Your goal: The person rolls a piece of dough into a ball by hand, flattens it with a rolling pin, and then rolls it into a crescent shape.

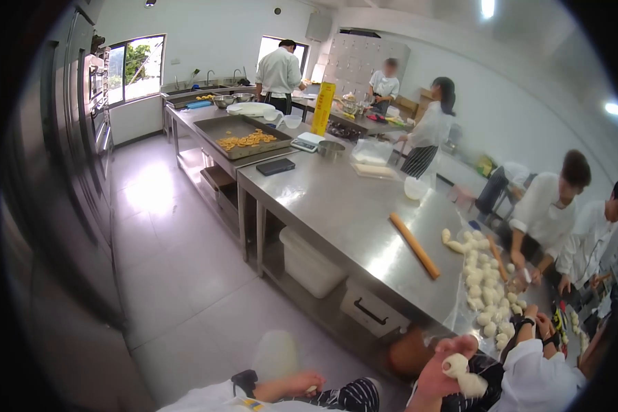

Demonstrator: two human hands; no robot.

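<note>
A: Starting at the left, our left hand [296, 384] sits low by the apron, fingers curled in; whether anything is pinched in it we cannot tell

B: Agreed. It is well apart from the dough [464, 376]

A: Moving right, our right hand [441, 371] is raised, fingers pressed around that dough, a pale twisted piece. Its long axis runs from the fingertips down and to the right, one knob at the top, the rest hanging below

B: So the dough lies in the right hand's grip, and the left hand would have to cross rightward to reach it. The right is plainly nearer

A: Beyond it, up and to the right, the table [336, 206] carries a rolling pin [414, 245] lying slantwise, then a spread of dough balls [484, 285]

B: A co-worker's hands [535, 326] rest just beside those balls, separate from ours
</note>
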